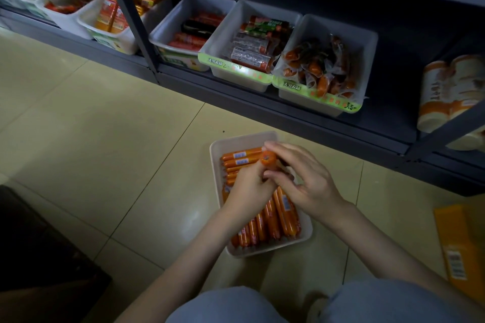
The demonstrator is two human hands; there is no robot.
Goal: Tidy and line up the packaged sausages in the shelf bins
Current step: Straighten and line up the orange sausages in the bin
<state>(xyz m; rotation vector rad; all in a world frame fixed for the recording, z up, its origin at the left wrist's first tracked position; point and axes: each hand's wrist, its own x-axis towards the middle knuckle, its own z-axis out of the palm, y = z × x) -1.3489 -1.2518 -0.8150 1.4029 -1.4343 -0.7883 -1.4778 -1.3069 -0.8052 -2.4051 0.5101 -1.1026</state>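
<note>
Grip first, from the head view, which is all we've got: left hand (249, 189) is curled round the lower part of one orange sausage (268, 159) and holds it stood up on end, while the right hand (307, 181) pinches its top end between fingertips and thumb, so both hands are closed on the same stick. That's all happening low in the middle of the frame, right over a white bin (216, 149) sitting on the tiled floor (110, 139), not on the shelf. Inside it, a few crosswise sausages (240, 157) lie neatly stacked at the far end, and the lengthwise sausages (278, 215) at the near end fan out a bit crooked. Up across the top of the frame are the shelf bins (246, 13) in a row on the grey shelf (301, 118), and the rightmost bin (367, 42) looks like a jumble of loose packets. My read: this is the sorting step for the floor bin, roughly midway, one row done and the rest waiting. Next move probably calls for turning the held stick flat to match whichever row it joins, then laying it snug beside its neighbours, label up if they care. After that the near bunch needs squaring up, and the bin has to go back on the shelf, maybe into the dark gap at right, though I can't tell that's its spot.
</note>
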